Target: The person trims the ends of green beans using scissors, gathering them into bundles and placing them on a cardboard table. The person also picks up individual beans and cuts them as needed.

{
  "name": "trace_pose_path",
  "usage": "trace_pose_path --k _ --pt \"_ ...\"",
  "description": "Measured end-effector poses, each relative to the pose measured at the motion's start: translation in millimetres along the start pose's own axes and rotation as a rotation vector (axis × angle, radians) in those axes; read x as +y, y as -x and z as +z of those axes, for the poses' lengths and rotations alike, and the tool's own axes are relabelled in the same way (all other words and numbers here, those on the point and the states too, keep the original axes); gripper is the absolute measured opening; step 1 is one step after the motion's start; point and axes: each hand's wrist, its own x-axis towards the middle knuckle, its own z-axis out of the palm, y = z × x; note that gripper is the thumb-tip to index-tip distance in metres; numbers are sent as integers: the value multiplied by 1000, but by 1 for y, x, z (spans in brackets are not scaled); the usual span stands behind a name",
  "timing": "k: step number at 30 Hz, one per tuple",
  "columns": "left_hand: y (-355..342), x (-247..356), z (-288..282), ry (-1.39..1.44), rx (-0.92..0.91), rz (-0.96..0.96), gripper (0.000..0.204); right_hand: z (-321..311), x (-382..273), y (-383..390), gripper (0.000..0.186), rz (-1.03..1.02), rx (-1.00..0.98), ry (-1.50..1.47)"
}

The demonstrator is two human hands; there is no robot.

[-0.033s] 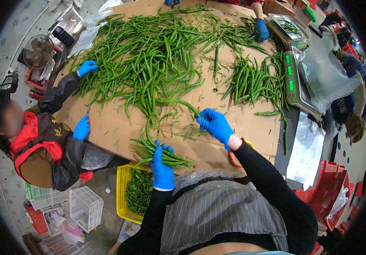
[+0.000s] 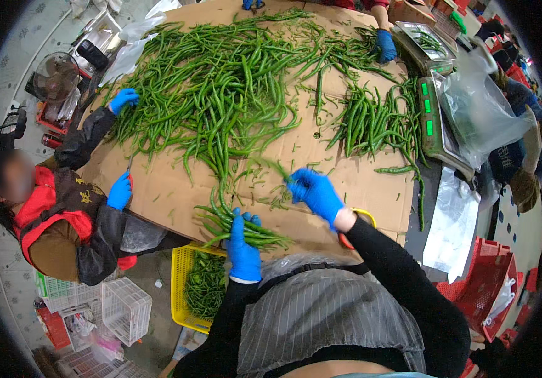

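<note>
Several long green chili peppers (image 2: 255,235) are bunched in my left hand (image 2: 242,249), its blue-gloved fingers wrapped round them above the near table edge. My right hand (image 2: 312,194), also gloved in blue, pinches a single green chili pepper (image 2: 278,169), smeared by motion. Loose stems and bits lie on the cardboard just left of that hand. Beneath my right wrist show red and yellow handles (image 2: 366,217), like those of scissors; the rest is hidden. A large heap of chili peppers (image 2: 220,94) spreads over the cardboard (image 2: 353,183) beyond my hands.
A smaller pepper pile (image 2: 375,120) lies right, beside scales (image 2: 428,110) with green displays. Below the near edge stands a yellow crate (image 2: 180,283) of peppers. A co-worker (image 2: 63,214) at left holds a red-handled tool; another's gloved hand (image 2: 385,45) is at the far side.
My right hand has shifted slightly left and down, and the pepper in its fingers has blurred. My left hand keeps its bunch almost in place.
</note>
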Motion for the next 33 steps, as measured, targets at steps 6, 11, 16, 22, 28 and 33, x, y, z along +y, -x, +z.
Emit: trace_pose_path --k 6,11,16,22,28,33 --pt "-1 -5 30 -62 7 -12 41 36 -25 31 16 -427 -338 385" --pt "-18 14 20 21 24 -102 42 13 -7 -127 8 -665 207 471" --pt "-6 7 43 4 -64 -69 31 20 45 -205 9 -806 268 866" --pt "-1 21 31 -259 -95 -54 36 -13 62 -100 22 -804 92 760" --pt "-14 12 53 -381 -197 -271 41 -63 -21 -3 19 -586 453 174" --pt "9 -22 99 -316 -382 -315 40 -52 -17 75 16 -437 288 -291"
